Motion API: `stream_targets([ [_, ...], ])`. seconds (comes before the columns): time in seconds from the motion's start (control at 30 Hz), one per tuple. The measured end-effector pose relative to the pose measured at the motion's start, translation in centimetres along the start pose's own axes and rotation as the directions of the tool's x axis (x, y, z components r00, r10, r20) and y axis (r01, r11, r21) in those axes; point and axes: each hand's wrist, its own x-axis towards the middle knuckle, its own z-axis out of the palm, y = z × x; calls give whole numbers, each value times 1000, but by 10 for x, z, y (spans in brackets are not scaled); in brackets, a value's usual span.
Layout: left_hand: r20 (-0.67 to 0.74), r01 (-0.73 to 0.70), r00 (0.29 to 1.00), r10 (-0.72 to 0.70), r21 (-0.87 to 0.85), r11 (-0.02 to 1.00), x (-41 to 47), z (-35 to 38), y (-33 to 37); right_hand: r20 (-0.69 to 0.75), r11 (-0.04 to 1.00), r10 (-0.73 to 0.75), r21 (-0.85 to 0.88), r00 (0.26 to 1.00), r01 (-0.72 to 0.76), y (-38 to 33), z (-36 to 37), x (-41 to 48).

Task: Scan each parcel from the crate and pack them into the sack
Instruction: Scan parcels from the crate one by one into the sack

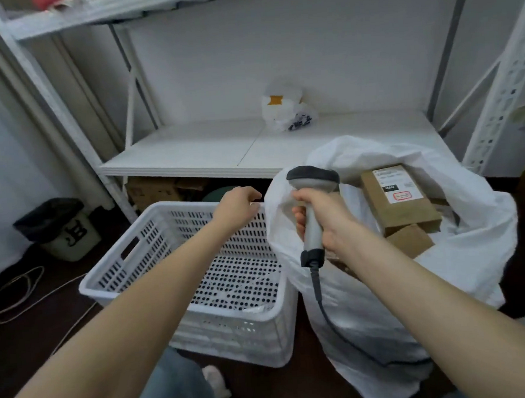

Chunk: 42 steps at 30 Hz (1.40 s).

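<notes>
White crate (112,281) beside sack (474,266); right hand (327,222) grips scanner (312,202).

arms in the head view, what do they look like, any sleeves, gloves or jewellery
Both forearms are bare from the frame edge to the wrist, with no sleeve showing. The left hand and the right hand wear no gloves, and no watch, ring or bracelet is visible. Light blue denim trousers show at the bottom.

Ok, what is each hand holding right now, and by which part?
The right hand grips the barcode scanner by its handle, head pointing up and away. The left hand holds nothing; it hovers loosely curled over the crate's far rim.
</notes>
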Motion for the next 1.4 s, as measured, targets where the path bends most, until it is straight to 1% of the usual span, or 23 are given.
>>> stream_targets([
  [0.1,27,117,993,-117,18,993,-21,-12,-50,60,997,46,-69,997,-41,35,38,9],
  [0.2,113,204,971,-208,47,978,-33,-12,-97,83,987,87,-141,993,-75,69,73,27],
  [0.3,219,286,930,-296,76,955,-32,3,-139,109,970,152,-208,982,-127,99,99,54],
  [0.37,296,317,896,-333,102,943,-24,20,-162,72,957,176,-245,982,-154,118,110,80],
  [0.53,458,320,819,-346,136,938,8,86,-208,-71,923,212,-312,975,-224,164,114,157],
  [0.7,632,325,691,-352,164,932,40,171,-242,-251,885,225,-352,941,-306,206,97,233],
  [0.87,781,214,536,-321,242,946,56,256,-263,-338,837,254,-392,906,-381,242,73,283],
  [0.97,837,89,466,-286,278,957,64,302,-269,-379,811,336,-349,862,-470,260,59,298],
  [1.03,863,-6,431,-265,296,955,69,328,-271,-414,807,387,-281,824,-520,268,54,306],
  [1.1,862,-86,433,-265,332,939,69,347,-274,-439,813,426,-198,791,-548,274,52,313],
  [1.2,831,-154,490,-264,381,912,68,362,-277,-443,820,459,-123,770,-560,277,53,319],
  [1.23,826,-162,494,-271,394,905,66,365,-279,-440,823,466,-101,767,-559,278,53,321],
  [1.37,828,-179,460,-321,441,880,56,370,-277,-431,811,488,-98,759,-577,285,55,319],
  [1.4,827,-180,465,-316,438,881,56,369,-276,-431,811,484,-107,762,-575,285,55,318],
])
